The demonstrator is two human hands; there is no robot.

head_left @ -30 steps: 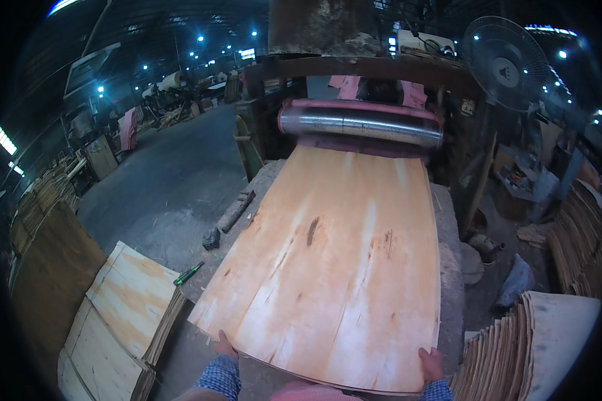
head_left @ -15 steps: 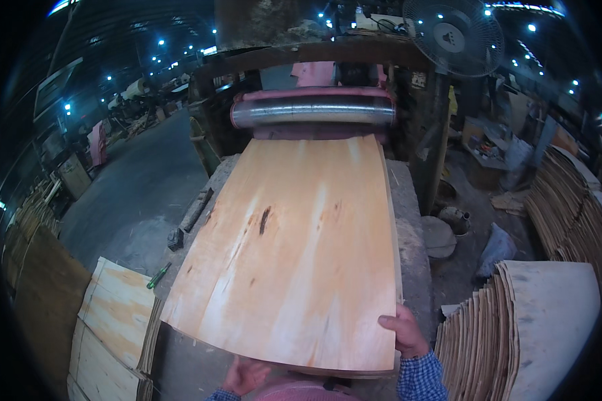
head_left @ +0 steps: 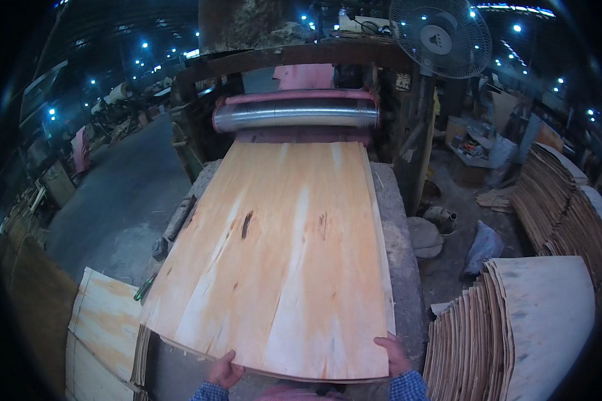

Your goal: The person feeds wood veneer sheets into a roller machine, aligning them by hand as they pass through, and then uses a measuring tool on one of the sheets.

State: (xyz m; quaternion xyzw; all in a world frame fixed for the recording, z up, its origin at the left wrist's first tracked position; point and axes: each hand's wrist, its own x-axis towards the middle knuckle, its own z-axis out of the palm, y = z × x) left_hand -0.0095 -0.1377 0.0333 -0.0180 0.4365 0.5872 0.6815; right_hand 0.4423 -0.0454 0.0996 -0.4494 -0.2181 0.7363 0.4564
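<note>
Both hands, left hand (head_left: 225,369) and right hand (head_left: 394,355), grip the veneer sheet (head_left: 281,254) near edge; long axis runs 12 o'clock to the roller (head_left: 295,113).

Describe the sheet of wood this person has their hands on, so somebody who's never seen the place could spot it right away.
Find the steel roller of the big machine at the far end of the table. The veneer sheet runs from that roller down to the near edge, where the left hand and right hand grip its corners. Unlike the stacked sheets at either side, it lies single and flat, pale orange with dark knot marks.
</note>
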